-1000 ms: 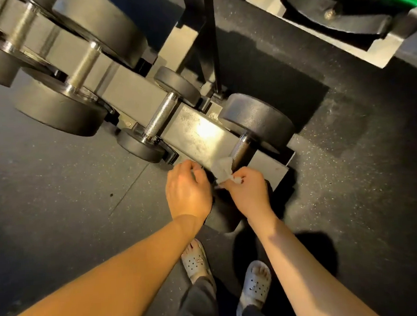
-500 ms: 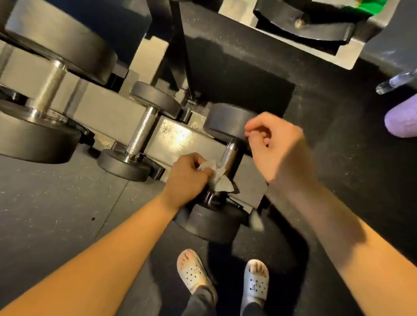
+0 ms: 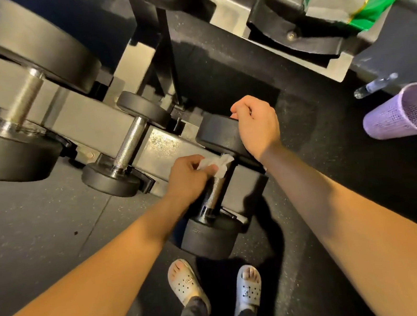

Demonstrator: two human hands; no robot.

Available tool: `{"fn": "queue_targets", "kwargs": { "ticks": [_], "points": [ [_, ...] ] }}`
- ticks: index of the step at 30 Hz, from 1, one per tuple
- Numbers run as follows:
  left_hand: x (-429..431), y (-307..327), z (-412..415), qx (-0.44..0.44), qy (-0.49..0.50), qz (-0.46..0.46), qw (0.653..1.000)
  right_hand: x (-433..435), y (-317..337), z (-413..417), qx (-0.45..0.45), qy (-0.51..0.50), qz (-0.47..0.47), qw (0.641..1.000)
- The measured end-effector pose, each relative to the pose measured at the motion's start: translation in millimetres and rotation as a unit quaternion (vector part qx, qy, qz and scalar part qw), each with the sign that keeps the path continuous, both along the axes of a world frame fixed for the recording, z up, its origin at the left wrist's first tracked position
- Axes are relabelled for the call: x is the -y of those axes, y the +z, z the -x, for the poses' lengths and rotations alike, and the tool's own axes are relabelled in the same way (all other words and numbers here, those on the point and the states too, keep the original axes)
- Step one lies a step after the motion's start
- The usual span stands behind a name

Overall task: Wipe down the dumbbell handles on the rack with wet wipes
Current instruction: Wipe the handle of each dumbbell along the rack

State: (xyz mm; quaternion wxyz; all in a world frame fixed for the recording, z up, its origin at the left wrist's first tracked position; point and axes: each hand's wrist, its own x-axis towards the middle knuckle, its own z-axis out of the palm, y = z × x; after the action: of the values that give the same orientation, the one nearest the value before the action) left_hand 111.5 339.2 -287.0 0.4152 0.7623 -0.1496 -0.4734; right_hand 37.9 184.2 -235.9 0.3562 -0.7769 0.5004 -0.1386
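Your left hand (image 3: 189, 176) pinches a crumpled wet wipe (image 3: 216, 163), fingers curled round it, and presses it to the upper end of the dumbbell handle (image 3: 215, 191). Your right hand (image 3: 257, 126) sits at the far head (image 3: 220, 137) of that dumbbell with its fingers curled. I cannot tell whether it clasps the head or merely rests there.

The wipe looks limp, damp and very light, so it will likely bunch rather than stay flat. Wrap it round the bar and hold it closed with your fingers. The handle is rigid knurled metal, and its texture will probably drag at the cloth, so keep firm pressure on it.

The dumbbell lies across the rack (image 3: 166, 142), its near head (image 3: 209, 240) hanging toward your feet. It looks heavy, and it may turn as you rub, so steady it by a head, not the bar.

The neighbouring handle (image 3: 129, 145) lies just to the left, bare. A purple basket (image 3: 398, 115) lies on the floor to the right.
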Motion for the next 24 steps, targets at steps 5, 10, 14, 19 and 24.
{"fn": "queue_targets", "kwargs": {
  "ticks": [5,10,14,19,24],
  "points": [
    [26.9,-2.1,23.2,-0.035,0.148,0.052,0.987,-0.2,-7.0,-2.4,-0.023,-0.020,0.046,0.998],
    [35.2,-9.9,9.4,-0.238,0.176,-0.005,0.955,1.9,-16.3,-1.1,0.032,-0.006,0.103,0.994],
    [45.4,-2.8,-0.6,-0.286,0.132,-0.052,0.948,1.5,-16.2,-0.7,0.030,-0.004,0.102,0.994],
    [19.7,12.3,15.3,0.013,0.074,0.040,0.996,-0.5,-11.8,-0.8,-0.005,-0.005,0.079,0.997],
    [31.9,-0.1,27.6,0.060,0.081,0.008,0.995,-0.5,-9.1,0.6,-0.021,0.008,0.076,0.997]
  ]
}}
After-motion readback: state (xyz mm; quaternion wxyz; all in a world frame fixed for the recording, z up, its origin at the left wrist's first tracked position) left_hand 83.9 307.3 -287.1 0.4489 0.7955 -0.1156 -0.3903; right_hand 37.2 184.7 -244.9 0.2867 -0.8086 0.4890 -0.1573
